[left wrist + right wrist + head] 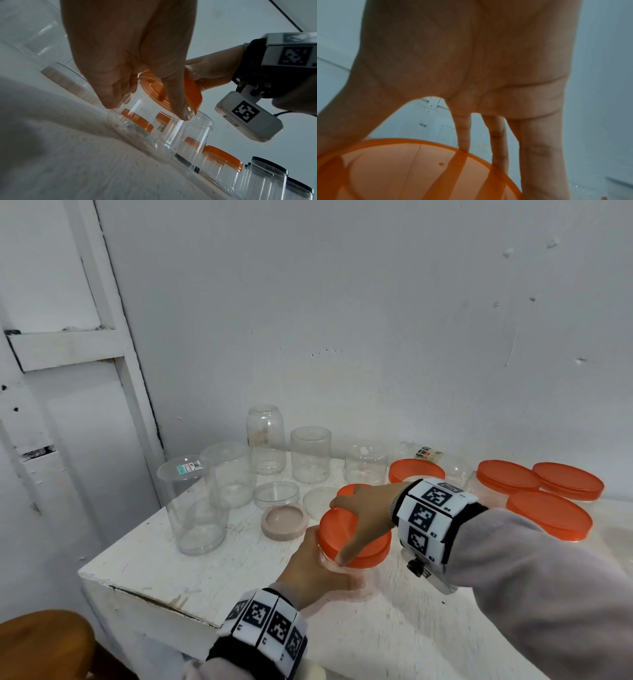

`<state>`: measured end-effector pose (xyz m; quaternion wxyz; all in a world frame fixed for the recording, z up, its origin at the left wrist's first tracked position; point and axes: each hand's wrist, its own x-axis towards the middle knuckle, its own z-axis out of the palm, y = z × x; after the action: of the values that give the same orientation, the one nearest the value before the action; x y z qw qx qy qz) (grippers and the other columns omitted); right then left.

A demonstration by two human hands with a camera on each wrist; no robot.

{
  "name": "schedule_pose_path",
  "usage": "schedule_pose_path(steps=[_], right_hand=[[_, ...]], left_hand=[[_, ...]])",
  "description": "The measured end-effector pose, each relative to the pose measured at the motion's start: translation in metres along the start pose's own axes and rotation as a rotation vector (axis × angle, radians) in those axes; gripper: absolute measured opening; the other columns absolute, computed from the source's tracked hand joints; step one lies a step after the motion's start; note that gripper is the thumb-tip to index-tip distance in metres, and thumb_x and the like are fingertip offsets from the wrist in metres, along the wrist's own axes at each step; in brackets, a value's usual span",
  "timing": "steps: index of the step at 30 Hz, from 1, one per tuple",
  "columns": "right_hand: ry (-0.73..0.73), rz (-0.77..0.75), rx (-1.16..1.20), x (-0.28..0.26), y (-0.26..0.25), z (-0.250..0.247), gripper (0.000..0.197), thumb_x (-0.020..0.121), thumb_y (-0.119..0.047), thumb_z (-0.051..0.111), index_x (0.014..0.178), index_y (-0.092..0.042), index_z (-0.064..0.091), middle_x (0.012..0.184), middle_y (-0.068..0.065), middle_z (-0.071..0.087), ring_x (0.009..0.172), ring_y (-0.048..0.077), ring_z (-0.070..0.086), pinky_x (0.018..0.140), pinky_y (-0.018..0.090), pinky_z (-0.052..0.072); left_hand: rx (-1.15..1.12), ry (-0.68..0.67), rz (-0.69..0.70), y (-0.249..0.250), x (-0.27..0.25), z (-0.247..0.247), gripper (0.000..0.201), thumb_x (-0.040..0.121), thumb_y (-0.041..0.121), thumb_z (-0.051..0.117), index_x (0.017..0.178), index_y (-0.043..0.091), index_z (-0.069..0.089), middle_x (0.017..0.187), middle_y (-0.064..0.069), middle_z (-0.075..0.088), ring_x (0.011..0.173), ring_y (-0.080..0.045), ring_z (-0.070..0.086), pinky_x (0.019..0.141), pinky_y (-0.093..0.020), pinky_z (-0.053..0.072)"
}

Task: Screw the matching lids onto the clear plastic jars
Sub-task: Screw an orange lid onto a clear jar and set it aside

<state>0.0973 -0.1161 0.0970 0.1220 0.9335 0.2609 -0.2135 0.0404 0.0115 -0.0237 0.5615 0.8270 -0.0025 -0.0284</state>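
A small clear plastic jar (356,577) stands near the front of the white table (154,570). My left hand (315,566) is wrapped round its body, fingers and thumb curled on the clear wall (154,121). An orange lid (346,537) sits on the jar's mouth. My right hand (363,515) comes from above and grips that orange lid (412,170), fingers spread over its rim. In the left wrist view the orange lid (190,92) sits tilted on the jar's top.
Several empty clear jars (195,505) stand upside down at the back left. A beige lid (284,522) and clear lids (275,494) lie between them. Orange-lidded jars (507,481) cluster at the right. A wooden stool (44,645) is at lower left.
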Motion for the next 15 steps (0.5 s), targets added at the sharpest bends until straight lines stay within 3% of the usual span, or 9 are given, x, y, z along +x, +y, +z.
schedule_pose_path(steps=[6, 12, 15], right_hand=[[-0.028, -0.069, 0.004, -0.001, 0.003, 0.000, 0.107, 0.060, -0.065, 0.077, 0.141, -0.059, 0.008, 0.152, -0.006, 0.021, 0.138, 0.032, 0.030, 0.101, 0.056, 0.039], [0.011, -0.074, 0.089, 0.000, 0.006, 0.007, 0.099, 0.055, -0.071, 0.074, 0.132, -0.064, 0.011, 0.141, -0.006, 0.030, 0.129, 0.030, 0.039, 0.095, 0.055, 0.044], [0.046, -0.062, 0.123, 0.002, 0.007, 0.013, 0.099, 0.056, -0.075, 0.071, 0.134, -0.061, 0.011, 0.142, -0.004, 0.031, 0.128, 0.029, 0.040, 0.093, 0.051, 0.045]], left_hand=[[0.015, 0.001, -0.020, 0.002, -0.001, 0.001, 0.100, 0.060, 0.023, 0.089, 0.136, 0.025, 0.024, 0.132, 0.004, 0.045, 0.121, -0.018, 0.048, 0.104, -0.039, 0.043], [0.018, 0.015, -0.016, 0.003, -0.001, 0.001, 0.101, 0.060, 0.023, 0.089, 0.138, 0.023, 0.025, 0.132, 0.001, 0.046, 0.120, -0.020, 0.048, 0.103, -0.041, 0.044], [0.012, 0.026, -0.013, 0.002, -0.001, 0.002, 0.101, 0.059, 0.024, 0.089, 0.137, 0.023, 0.026, 0.130, 0.003, 0.048, 0.117, -0.017, 0.050, 0.100, -0.037, 0.046]])
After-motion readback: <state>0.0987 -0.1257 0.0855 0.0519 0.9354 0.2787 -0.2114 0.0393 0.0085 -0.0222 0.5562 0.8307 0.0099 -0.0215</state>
